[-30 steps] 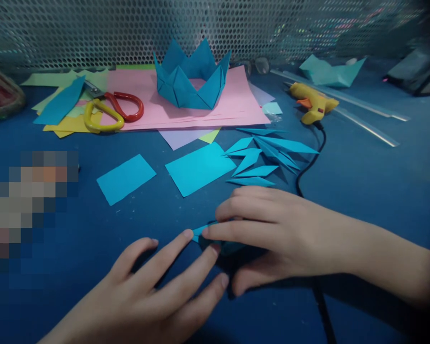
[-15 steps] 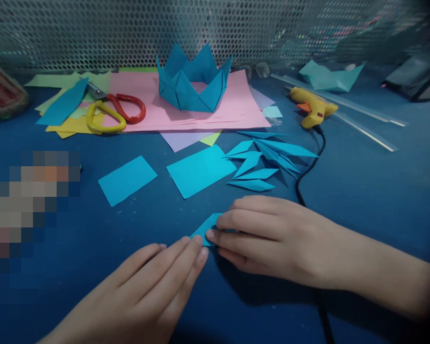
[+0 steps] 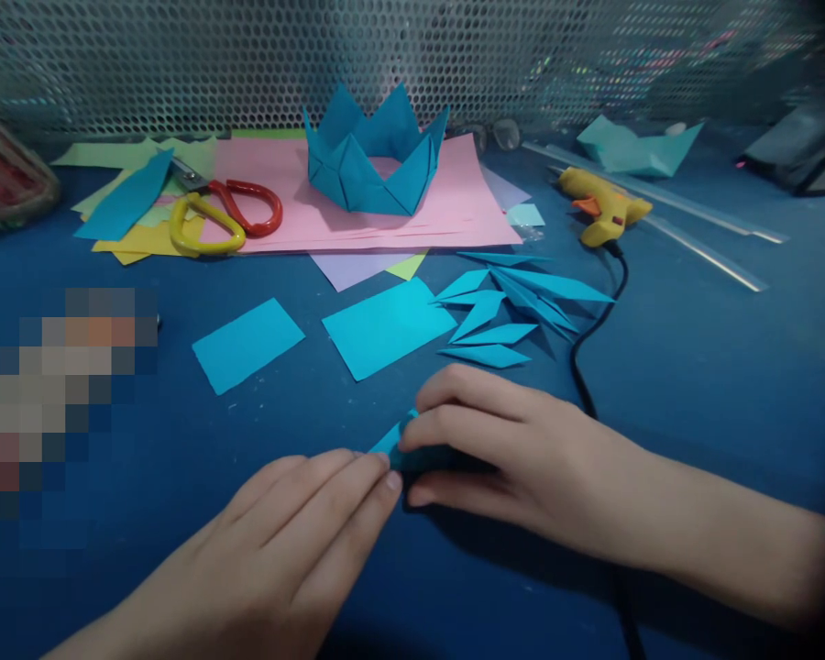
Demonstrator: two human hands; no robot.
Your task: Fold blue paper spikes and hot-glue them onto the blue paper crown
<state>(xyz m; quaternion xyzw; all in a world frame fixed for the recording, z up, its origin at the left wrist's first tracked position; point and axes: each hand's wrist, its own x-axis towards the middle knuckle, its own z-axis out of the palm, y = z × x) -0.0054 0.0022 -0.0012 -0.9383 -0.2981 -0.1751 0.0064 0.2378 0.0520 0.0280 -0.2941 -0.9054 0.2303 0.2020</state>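
A small folded piece of blue paper (image 3: pixel 389 442) lies on the dark blue table between my hands, its right part hidden by my fingers. My left hand (image 3: pixel 309 522) presses its left end with the fingertips, fingers close together. Over the right end, my right hand (image 3: pixel 505 449) arches with bent fingers on the paper and its thumb lower, near the table. Just beyond are two flat blue paper rectangles, a smaller one (image 3: pixel 248 346) and a larger one (image 3: pixel 389 328). Several pointed folded blue paper pieces (image 3: pixel 488 355) lie in a loose heap to the right.
A blue folded paper crown (image 3: pixel 375 183) stands on pink sheets (image 3: pixel 268 156). Scissors (image 3: pixel 265 209) with red and yellow handles lie to its left. At right are a yellow glue gun (image 3: pixel 609 209), its black cord (image 3: pixel 577 353), clear glue sticks (image 3: pixel 711 255) and a pale green folded paper (image 3: pixel 639 151).
My right hand's fingers have lifted and curled, with the thumb now spread away from them. Less of the folded paper shows. My left hand stays on it, its fingers drawn closer together.
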